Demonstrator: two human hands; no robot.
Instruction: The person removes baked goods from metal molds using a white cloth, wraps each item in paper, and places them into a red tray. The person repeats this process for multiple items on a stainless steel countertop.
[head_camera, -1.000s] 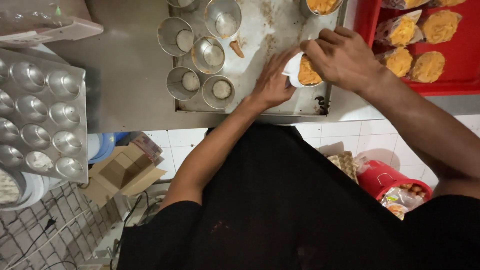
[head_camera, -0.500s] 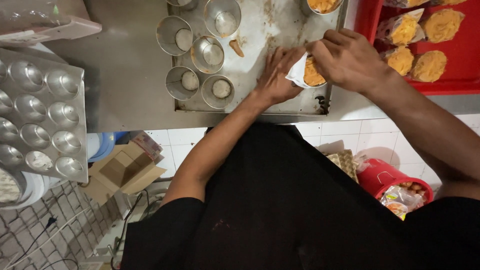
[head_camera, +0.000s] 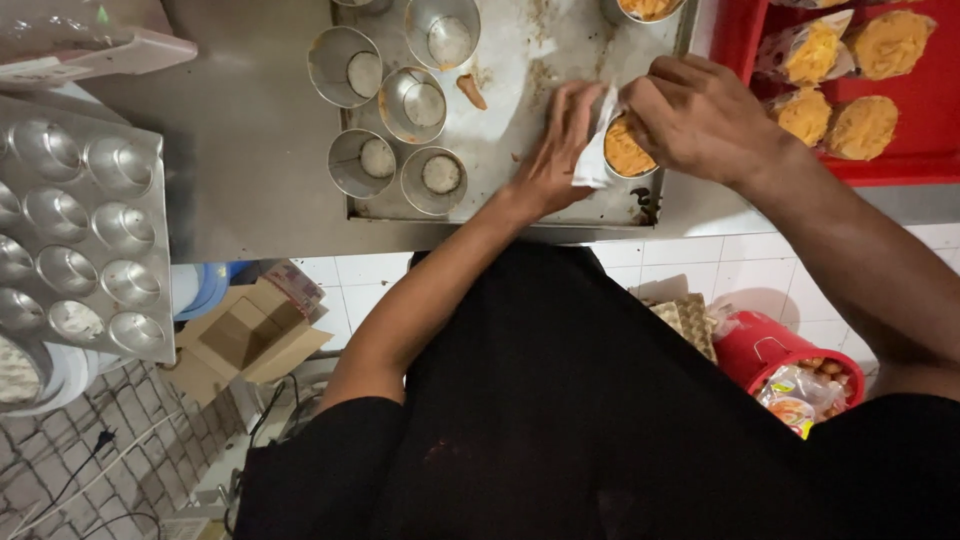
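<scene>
A yellow cake (head_camera: 626, 153) sits in a clear plastic wrapper (head_camera: 592, 165) near the front right corner of a metal baking tray (head_camera: 520, 55). My left hand (head_camera: 552, 152) presses the wrapper's left side with flat fingers. My right hand (head_camera: 697, 115) pinches the wrapper's top edge over the cake. Several empty round metal moulds (head_camera: 384, 160) stand on the tray's left half. A red tray (head_camera: 930, 120) at the right holds several wrapped yellow cakes (head_camera: 862, 124).
A metal pan with round cups (head_camera: 80, 220) lies at the left on the steel counter (head_camera: 240, 150). Below the counter edge are a cardboard box (head_camera: 245, 335), a red bucket (head_camera: 770, 350) with packets, and a tiled floor with cables.
Both hands have shifted slightly while working the wrapper around the cake; the wrapper now stands higher along the cake's left side.
</scene>
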